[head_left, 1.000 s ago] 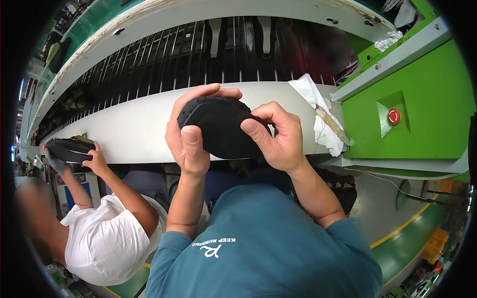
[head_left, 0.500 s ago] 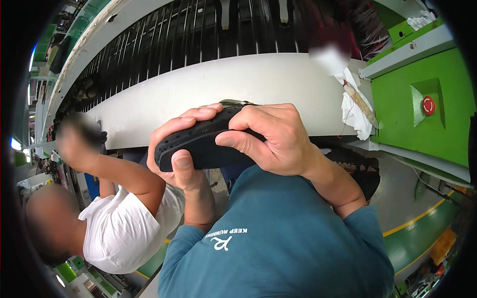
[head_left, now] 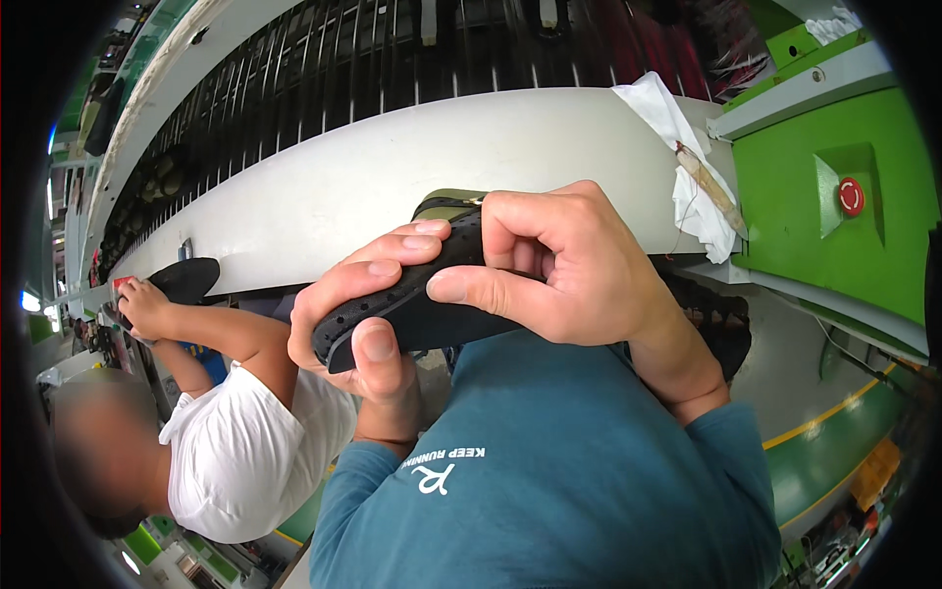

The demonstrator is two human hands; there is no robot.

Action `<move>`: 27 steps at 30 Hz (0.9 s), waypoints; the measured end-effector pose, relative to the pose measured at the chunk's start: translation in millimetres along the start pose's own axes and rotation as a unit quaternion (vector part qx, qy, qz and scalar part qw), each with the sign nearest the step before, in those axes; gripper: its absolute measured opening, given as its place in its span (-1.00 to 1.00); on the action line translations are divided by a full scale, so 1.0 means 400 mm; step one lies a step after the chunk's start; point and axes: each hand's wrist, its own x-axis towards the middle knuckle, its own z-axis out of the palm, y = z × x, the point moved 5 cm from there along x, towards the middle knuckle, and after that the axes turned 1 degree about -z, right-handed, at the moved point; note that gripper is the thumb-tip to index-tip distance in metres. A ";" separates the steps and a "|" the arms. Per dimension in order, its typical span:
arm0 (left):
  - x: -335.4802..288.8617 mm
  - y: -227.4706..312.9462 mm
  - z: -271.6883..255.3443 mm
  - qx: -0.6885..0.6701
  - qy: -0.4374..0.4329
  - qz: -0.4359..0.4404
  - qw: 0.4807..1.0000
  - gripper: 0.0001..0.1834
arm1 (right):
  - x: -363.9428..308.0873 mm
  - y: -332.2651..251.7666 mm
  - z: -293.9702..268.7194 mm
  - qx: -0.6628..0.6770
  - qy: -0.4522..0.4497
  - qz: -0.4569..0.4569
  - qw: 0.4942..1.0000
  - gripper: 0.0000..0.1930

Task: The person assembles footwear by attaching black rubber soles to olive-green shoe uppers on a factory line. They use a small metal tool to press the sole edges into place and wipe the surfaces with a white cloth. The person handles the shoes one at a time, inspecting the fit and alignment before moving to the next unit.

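Note:
A black-soled shoe (head_left: 429, 326) is held on its side above the near edge of the white table. Small raised dots run along its black rim, and an olive upper part (head_left: 451, 205) shows at the far side. My left hand (head_left: 329, 296) is closed round the left end, fingers over the far side and thumb on the near black face. With bent fingers my right hand (head_left: 579, 263) grips the right part, its thumb pressed along the black face. My right palm and fingers hide the shoe's right end.
Beyond the white table (head_left: 294, 191) runs a bed of metal rollers (head_left: 343, 79). At the right, a white cloth (head_left: 702, 211) and a tape-wrapped stick (head_left: 708, 187) lie by a green machine panel with a red stop button (head_left: 850, 196). Left, a co-worker (head_left: 245, 452) handles a black sole-shaped piece (head_left: 191, 279).
The shoe has tilted, showing more of its dotted rim and olive upper. My right-hand fingers have curled in more. The co-worker's black piece now shows over the table edge.

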 end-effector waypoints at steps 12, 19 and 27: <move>0.058 0.029 0.107 0.033 -0.188 0.096 0.977 -0.49 | 0.005 0.000 -0.009 0.136 -0.007 -0.222 0.965 -0.24; 0.071 0.066 0.129 0.140 -0.224 0.069 0.962 -0.35 | -0.018 -0.003 -0.029 0.101 -0.014 -0.247 0.964 -0.10; 0.094 0.023 0.160 0.037 -0.168 0.137 0.976 -0.44 | -0.018 -0.038 -0.070 0.065 0.050 -0.236 0.968 -0.26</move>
